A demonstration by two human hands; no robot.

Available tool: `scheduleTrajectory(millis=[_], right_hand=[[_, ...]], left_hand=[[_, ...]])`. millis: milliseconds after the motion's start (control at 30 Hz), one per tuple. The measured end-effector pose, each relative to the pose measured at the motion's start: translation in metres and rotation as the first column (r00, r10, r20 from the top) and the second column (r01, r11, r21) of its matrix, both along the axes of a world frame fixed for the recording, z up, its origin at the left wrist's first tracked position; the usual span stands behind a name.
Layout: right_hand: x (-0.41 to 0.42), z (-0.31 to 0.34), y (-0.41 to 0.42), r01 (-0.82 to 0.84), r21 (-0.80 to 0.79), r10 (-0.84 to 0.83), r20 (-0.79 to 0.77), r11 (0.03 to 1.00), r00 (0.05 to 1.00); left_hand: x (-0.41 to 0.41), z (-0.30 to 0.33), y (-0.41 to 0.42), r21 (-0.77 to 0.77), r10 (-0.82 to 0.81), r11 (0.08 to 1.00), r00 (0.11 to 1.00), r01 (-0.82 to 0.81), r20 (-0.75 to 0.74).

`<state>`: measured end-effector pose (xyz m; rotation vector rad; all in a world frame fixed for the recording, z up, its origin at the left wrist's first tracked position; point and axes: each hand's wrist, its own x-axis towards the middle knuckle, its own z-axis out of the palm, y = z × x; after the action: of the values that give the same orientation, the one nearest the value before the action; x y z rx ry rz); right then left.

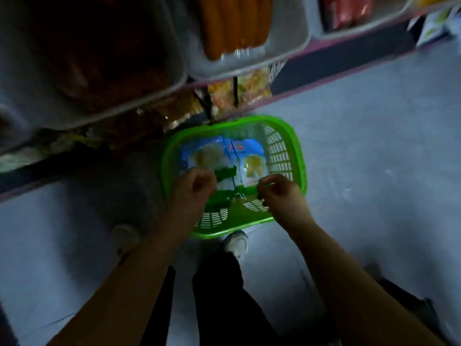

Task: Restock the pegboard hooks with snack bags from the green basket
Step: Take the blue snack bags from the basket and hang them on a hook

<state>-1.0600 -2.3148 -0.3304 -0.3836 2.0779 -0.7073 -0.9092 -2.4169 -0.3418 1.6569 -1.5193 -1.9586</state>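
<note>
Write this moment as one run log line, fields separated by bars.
phase: reaching | left hand: over snack bags | right hand: at bag edge | green basket: on floor

Supporting surface: a grey floor [361,158], smooth, with faint pale scuffs to the right. A green basket [298,156] of slatted plastic stands directly on it, close against the foot of the shelving unit [324,58] that runs along the floor's far edge. Inside the basket lie two snack bags [249,156], blue and white, side by side and touching. Two pale shoes [237,243] rest on the floor at the basket's near side, one just beside its near rim, the other further left in shadow. The shelving carries grey bins [294,46] on an upper level, holding orange and red packaged goods; detail is blurred.
</note>
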Motion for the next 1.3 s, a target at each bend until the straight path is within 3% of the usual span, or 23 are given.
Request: scheduleTrajectory(millis=[133, 200, 267, 367, 467, 567, 667, 767, 833, 1000, 1100, 1233, 1300], right_hand=[[-0.016, -0.139, 0.014, -0.221, 0.236, 0.237, -0.042, 0.946, 0.971], [-0.029, -0.193, 0.01, -0.288, 0.273, 0.31, -0.041, 0.918, 0.95], [-0.046, -0.235, 0.001, -0.271, 0.283, 0.302, -0.069, 0.92, 0.951], [-0.068, -0.28, -0.015, -0.184, 0.285, 0.216, -0.084, 0.941, 0.973], [-0.065, -0.304, -0.018, -0.175, 0.285, 0.193, -0.037, 0.943, 0.98], [-0.044, -0.307, -0.007, -0.031, 0.238, 0.062, -0.124, 0.971, 0.99], [-0.034, -0.305, 0.001, 0.139, 0.185, -0.113, -0.145, 0.973, 0.983], [-0.038, -0.309, 0.001, 0.264, 0.185, -0.251, -0.087, 0.947, 0.964], [-0.044, -0.31, 0.0, 0.365, 0.208, -0.371, -0.012, 0.908, 0.929], [-0.056, -0.315, 0.001, 0.326, 0.261, -0.361, 0.098, 0.908, 0.927], [-0.053, -0.314, 0.0, 0.333, 0.264, -0.376, 0.128, 0.905, 0.918], [-0.036, -0.304, 0.002, 0.491, 0.129, -0.507, 0.275, 0.861, 0.817], [-0.025, -0.293, 0.005, 0.571, 0.054, -0.546, 0.376, 0.819, 0.749]], left_hand=[[-0.008, -0.16, 0.005, 0.037, -0.119, 0.993, 0.969, 0.114, 0.217], [-0.014, -0.22, -0.005, 0.082, -0.219, 0.976, 0.896, 0.203, 0.386], [-0.022, -0.259, -0.018, 0.073, -0.26, 0.964, 0.843, 0.257, 0.47], [-0.037, -0.293, -0.024, -0.039, -0.272, 0.947, 0.863, 0.318, 0.426], [-0.045, -0.307, -0.013, -0.057, -0.234, 0.958, 0.877, 0.283, 0.421], [-0.044, -0.302, 0.001, -0.133, -0.207, 0.95, 0.888, 0.283, 0.41], [-0.046, -0.291, 0.006, -0.208, -0.028, 0.973, 0.943, 0.102, 0.332], [-0.052, -0.291, -0.002, -0.034, 0.162, 0.986, 0.914, -0.161, 0.373], [-0.055, -0.298, -0.01, 0.071, 0.191, 0.969, 0.898, -0.237, 0.397], [-0.057, -0.307, -0.028, 0.13, 0.265, 0.933, 0.885, -0.336, 0.383], [-0.054, -0.31, -0.032, 0.18, 0.327, 0.903, 0.896, -0.39, 0.302], [-0.053, -0.302, -0.023, 0.277, 0.382, 0.874, 0.917, -0.399, 0.115], [-0.051, -0.292, -0.023, 0.231, 0.364, 0.899, 0.928, -0.372, 0.078]])
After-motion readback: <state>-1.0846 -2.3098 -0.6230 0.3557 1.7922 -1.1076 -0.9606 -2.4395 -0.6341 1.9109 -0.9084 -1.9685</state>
